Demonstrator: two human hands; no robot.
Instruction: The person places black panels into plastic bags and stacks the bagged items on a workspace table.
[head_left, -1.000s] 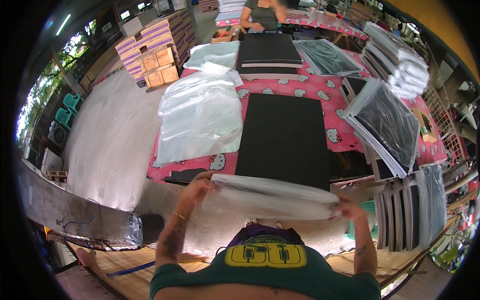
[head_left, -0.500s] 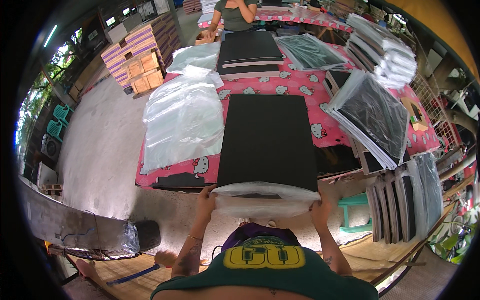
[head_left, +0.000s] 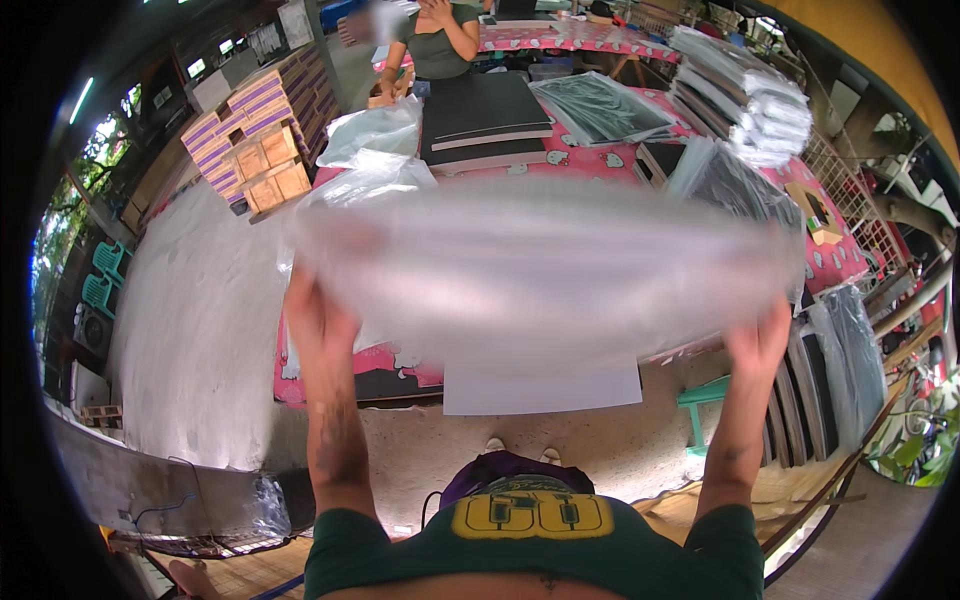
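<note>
A clear plastic bag (head_left: 540, 290), smeared by motion, stretches wide between my two hands above the near part of the table. My left hand (head_left: 325, 310) grips its left end, and my right hand (head_left: 758, 335) grips its right end. Both hands' fingertips blur into the plastic. Under the bag, a flat white sheet or panel (head_left: 542, 392) juts out past the table's front edge. The bag hides most of it, and no black face shows there now.
Black boards (head_left: 485, 105) lie stacked farther back on the pink patterned table (head_left: 825, 255). Loose plastic bags (head_left: 375, 135) lie left, bagged boards (head_left: 735, 185) right. A green stool (head_left: 705, 400) stands below. Across the table is another person (head_left: 435, 45). Boxes (head_left: 265, 130) are piled at left.
Both hands have risen and spread apart, stretching the plastic up and over the near part of the table. The black board's face is now covered, and a white panel shows below.
</note>
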